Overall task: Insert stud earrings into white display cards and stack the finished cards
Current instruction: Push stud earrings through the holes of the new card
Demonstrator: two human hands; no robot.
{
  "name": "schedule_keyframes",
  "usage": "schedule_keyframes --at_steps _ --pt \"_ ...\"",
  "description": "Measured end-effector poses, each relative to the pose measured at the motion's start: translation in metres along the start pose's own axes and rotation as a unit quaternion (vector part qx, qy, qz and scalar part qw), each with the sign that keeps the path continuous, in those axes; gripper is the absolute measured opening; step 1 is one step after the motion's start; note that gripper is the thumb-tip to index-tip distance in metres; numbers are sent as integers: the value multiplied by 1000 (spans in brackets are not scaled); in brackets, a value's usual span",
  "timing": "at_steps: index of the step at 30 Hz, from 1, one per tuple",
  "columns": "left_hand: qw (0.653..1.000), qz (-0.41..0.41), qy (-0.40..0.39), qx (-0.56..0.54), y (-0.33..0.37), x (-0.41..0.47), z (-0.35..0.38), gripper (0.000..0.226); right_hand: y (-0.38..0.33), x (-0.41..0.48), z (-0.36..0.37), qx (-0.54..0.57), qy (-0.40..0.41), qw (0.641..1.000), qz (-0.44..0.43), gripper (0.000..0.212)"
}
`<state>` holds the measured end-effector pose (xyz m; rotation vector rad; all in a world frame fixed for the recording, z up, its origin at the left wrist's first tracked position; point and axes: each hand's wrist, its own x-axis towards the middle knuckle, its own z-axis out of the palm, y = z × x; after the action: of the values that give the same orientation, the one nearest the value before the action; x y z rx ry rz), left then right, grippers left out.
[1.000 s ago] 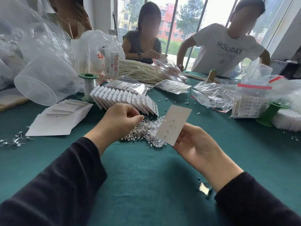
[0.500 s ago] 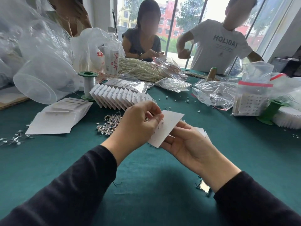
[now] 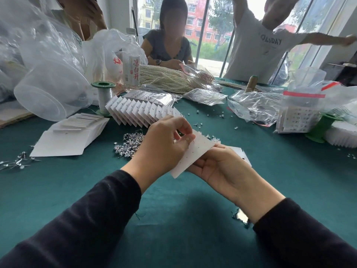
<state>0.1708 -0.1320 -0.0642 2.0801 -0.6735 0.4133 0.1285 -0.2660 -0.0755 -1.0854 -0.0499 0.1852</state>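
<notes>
Work is in progress, with a good share done and much remaining. The right hand [image 3: 218, 167] grips a white rectangular perforated display card [image 3: 195, 157] from beneath, tilted above the dark green cloth-covered table [image 3: 173, 219]. The left hand [image 3: 164, 146] has thumb and forefinger pinched together at the card's upper face, judged to be on a single stud, though the piece is too small to confirm. Whether any hole in this card is already filled cannot be told. Finished output stands behind the hands: a fanned row of white filled cards [image 3: 143, 111] leaning one on the next. Stock remains on both counts: a heap of loose silver stud earrings [image 3: 129, 144] just beside the left hand, and a flat pile of blank white cards [image 3: 71, 136] well to the left. A further white card [image 3: 241, 155] lies partly under the right hand. The current card is not yet stacked.
</notes>
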Motion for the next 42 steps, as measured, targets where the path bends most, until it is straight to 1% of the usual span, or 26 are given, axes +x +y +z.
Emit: schedule_keyframes --at_steps 4,8,11,12,13,14,15,17,19,21,22,23,24,25,26,27,28,29,31,33,37,42 --pt "1000 15 -6 25 0 0 1 14 0 1 -1 16 2 1000 11 30" --pt "999 27 -6 29 0 -2 1 7 0 2 0 34 22 999 18 26" --pt "997 44 -51 38 5 -5 -1 44 -2 3 1 84 54 995 19 22" --pt "995 54 -64 54 7 -6 -1 48 -3 3 1 92 62 994 13 21" --pt "994 60 -71 65 8 -6 -1 44 -3 3 1 95 68 993 8 19" --pt "993 65 -69 66 8 -6 -1 34 -4 3 0 95 72 993 5 17" --pt "995 65 -60 56 7 -6 0 24 -4 3 -1 88 71 994 5 16" --pt "998 46 -33 31 6 -4 -1 13 -4 3 -3 50 60 997 5 17" --pt "999 17 -7 32 3 -1 -3 10 -7 3 -5 2 68 997 -27 18" --pt "999 -31 32 8 0 1 -6 12 -14 3 -10 -77 118 987 -80 18" --pt "997 -62 47 -26 -2 3 -8 13 -17 3 -15 -167 158 967 -112 18" --pt "991 -97 57 -72 -3 4 -10 14 -21 3 -21 -309 203 918 -145 16" --pt "980 -138 66 -124 -4 4 -12 15 -23 3 -29 -470 228 837 -163 12" --pt "964 -183 71 -177 -4 4 -13 16 -24 3 -34 -593 220 759 -157 8" --pt "947 -222 73 -219 -4 4 -13 19 -22 3 -38 -666 197 707 -135 7" --pt "933 -251 75 -246 -4 4 -13 21 -20 3 -39 -698 174 686 -111 7" --pt "923 -272 78 -262 -4 4 -13 23 -16 3 -39 -704 160 684 -99 7" --pt "913 -290 79 -274 -5 4 -13 24 -14 4 -38 -703 162 684 -108 7" --pt "899 -325 75 -284 -7 4 -13 23 -14 6 -34 -687 186 685 -154 4" --pt "893 -347 67 -279 -9 4 -12 22 -16 6 -31 -685 182 682 -179 8" --pt "886 -371 39 -275 -9 5 -9 21 -9 5 -26 -730 111 657 -152 1" --pt "862 -402 10 -309 -6 3 -7 19 -2 9 -21 -751 104 633 -157 6"
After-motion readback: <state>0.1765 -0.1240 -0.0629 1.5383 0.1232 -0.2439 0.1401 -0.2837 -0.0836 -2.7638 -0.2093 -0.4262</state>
